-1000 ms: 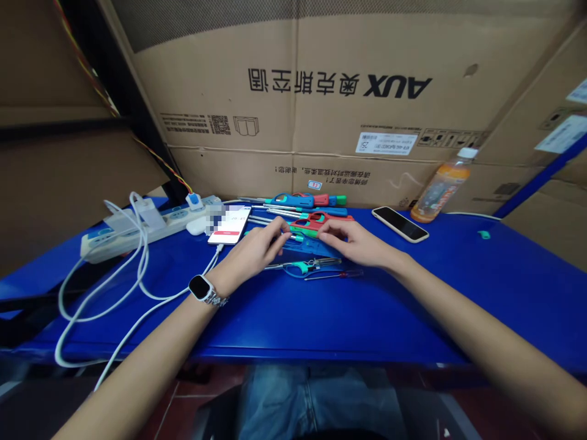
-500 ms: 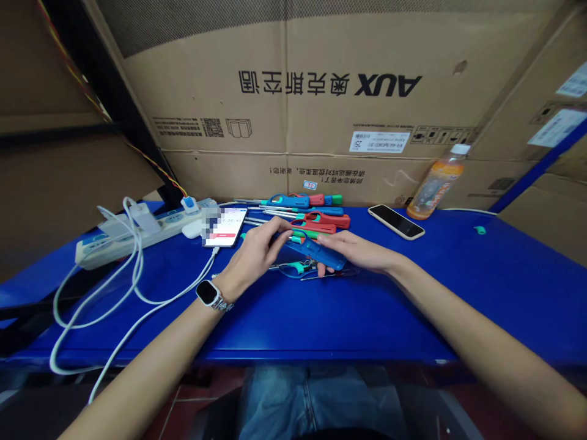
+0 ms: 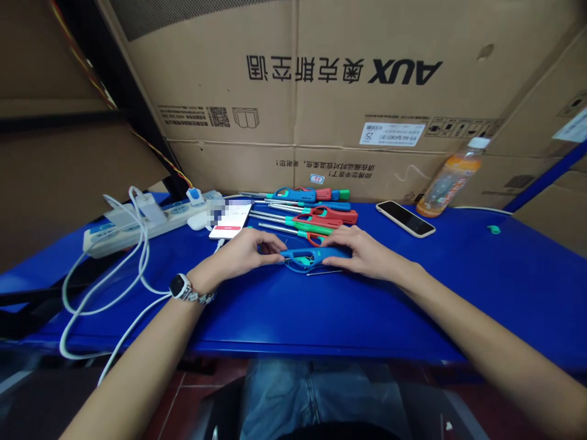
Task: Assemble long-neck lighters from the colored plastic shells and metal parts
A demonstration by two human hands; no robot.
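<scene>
A blue long-nosed lighter body (image 3: 308,255) with a teal trigger lies on the blue table (image 3: 321,305), held at both ends. My left hand (image 3: 247,249) pinches its front end, fingers closed. Around its rear handle my right hand (image 3: 362,250) is curled. A thin metal rod (image 3: 323,272) lies on the table just in front of the lighter. Behind it sits a row of several red, green and blue lighters (image 3: 316,214) with metal tubes pointing left.
A white phone (image 3: 230,220) on a cable and a power strip (image 3: 137,221) with white cords lie at the left. A dark phone (image 3: 405,218) and an orange drink bottle (image 3: 452,177) stand at the right. Cardboard boxes (image 3: 343,91) wall the back. A small teal part (image 3: 493,229) lies far right.
Both hands have drawn the blue lighter body nearer to me and laid it level over the teal part and rod that lay in front. The camera has shifted slightly.
</scene>
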